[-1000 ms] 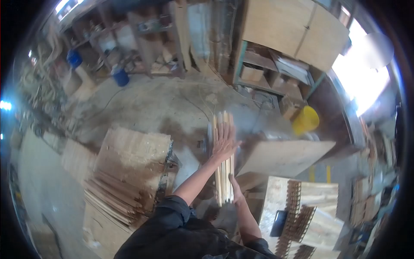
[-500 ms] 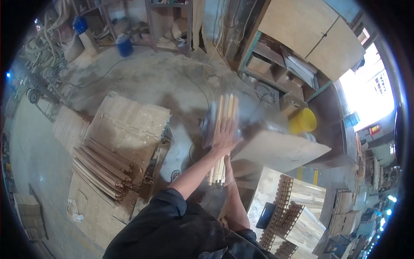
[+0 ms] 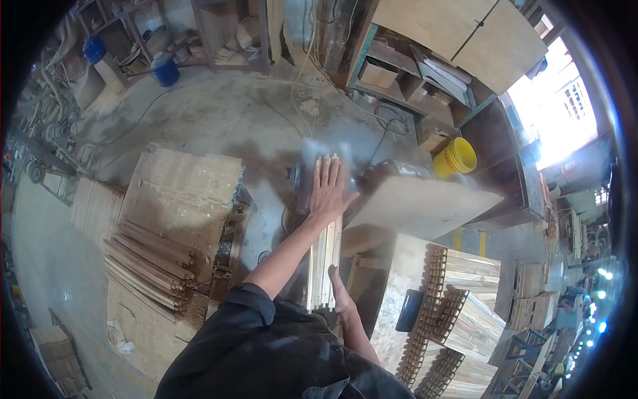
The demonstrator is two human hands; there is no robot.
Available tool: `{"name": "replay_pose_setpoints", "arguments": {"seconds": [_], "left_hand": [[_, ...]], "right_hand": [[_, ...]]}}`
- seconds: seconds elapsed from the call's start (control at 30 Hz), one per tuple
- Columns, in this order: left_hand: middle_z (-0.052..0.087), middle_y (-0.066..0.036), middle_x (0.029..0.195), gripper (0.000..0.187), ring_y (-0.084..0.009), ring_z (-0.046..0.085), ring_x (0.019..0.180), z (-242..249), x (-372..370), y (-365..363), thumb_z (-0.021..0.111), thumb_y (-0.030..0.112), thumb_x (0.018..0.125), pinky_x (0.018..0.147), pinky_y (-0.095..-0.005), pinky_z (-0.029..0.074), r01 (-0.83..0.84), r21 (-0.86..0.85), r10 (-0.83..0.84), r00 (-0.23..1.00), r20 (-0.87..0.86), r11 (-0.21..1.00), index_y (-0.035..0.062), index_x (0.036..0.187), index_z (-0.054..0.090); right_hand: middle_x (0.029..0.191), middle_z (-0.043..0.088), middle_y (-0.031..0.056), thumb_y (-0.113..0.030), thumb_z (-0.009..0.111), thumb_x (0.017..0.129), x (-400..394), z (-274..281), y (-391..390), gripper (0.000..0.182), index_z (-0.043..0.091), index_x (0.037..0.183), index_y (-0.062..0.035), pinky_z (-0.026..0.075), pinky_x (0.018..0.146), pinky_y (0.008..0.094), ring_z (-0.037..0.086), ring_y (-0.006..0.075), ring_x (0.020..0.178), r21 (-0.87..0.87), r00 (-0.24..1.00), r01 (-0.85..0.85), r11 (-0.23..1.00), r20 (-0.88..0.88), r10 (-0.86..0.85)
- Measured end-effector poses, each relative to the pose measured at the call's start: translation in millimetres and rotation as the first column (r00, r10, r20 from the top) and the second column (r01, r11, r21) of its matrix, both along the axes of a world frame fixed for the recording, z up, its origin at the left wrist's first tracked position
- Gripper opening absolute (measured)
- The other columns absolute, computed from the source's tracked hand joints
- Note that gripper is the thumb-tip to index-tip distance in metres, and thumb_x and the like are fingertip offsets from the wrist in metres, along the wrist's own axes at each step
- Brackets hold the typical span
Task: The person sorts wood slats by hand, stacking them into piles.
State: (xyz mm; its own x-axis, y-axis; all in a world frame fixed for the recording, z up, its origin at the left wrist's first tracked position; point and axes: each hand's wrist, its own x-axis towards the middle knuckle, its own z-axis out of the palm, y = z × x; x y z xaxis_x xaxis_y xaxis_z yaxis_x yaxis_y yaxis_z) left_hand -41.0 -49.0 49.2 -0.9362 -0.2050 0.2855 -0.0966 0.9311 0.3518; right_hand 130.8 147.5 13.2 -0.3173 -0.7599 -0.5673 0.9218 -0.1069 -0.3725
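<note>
Stacked strips [image 3: 149, 263], piled along the near edge of the left pallet stack [image 3: 186, 186], sawdust on top. Bundle of wooden slats [image 3: 323, 256], lying lengthwise on the bench [image 3: 425, 209] at its left edge, far ends in a dust cloud by the machine. Left hand [image 3: 329, 189], spread flat on top, pressing the slats level, apparently. Right hand [image 3: 340, 296], butted against the near ends; finger pose unclear. Yellow bucket [image 3: 455, 157], beyond the far right corner. Finger-jointed blocks [image 3: 465, 312], stacked lower right.

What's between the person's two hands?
In the head view, a bundle of wooden strips runs between them: the left hand lies flat on its far end, the right hand is at its near end.
</note>
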Motion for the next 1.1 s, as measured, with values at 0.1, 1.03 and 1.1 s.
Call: {"name": "replay_pose_setpoints", "arguments": {"seconds": [0.1,1.03,1.1], "left_hand": [[0.018,-0.020,0.165,0.087,-0.0378,0.006,0.154,-4.0,1.0,-1.7,0.048,0.059,0.097,0.124,-0.0535,0.004,0.013,0.009,-0.014,0.999,0.038,1.000,-0.0011,0.156,0.025],[0.015,-0.023,0.164,0.085,-0.0433,0.004,0.153,-1.4,49.2,0.7,0.052,0.055,0.096,0.120,-0.0652,0.002,0.035,-0.112,-0.025,0.996,0.091,0.993,-0.0040,0.154,0.029],[0.014,-0.023,0.164,0.085,-0.0429,0.003,0.153,0.6,51.9,2.5,0.052,0.054,0.097,0.119,-0.0652,0.000,0.060,-0.098,-0.053,0.996,0.075,0.993,-0.0039,0.154,0.029]], "right_hand": [[0.109,0.070,0.0187,-0.067,0.030,0.102,14.6,23.4,1.7,0.079,0.053,0.134,0.0018,0.059,0.085,0.0423,0.072,0.0292,0.094,0.174,0.985,-0.003,0.985,-0.172,0.034],[0.135,0.059,0.0179,-0.063,0.049,0.098,5.4,26.0,-12.9,0.083,0.044,0.146,0.0039,0.052,0.097,0.0382,0.062,0.0243,0.116,0.368,0.942,-0.095,0.925,-0.266,0.203],[0.126,0.064,0.0178,-0.063,0.050,0.098,12.5,37.7,-6.9,0.080,0.047,0.143,0.0029,0.056,0.090,0.0383,0.066,0.0242,0.108,0.331,0.972,-0.089,0.939,-0.175,0.154]]}}
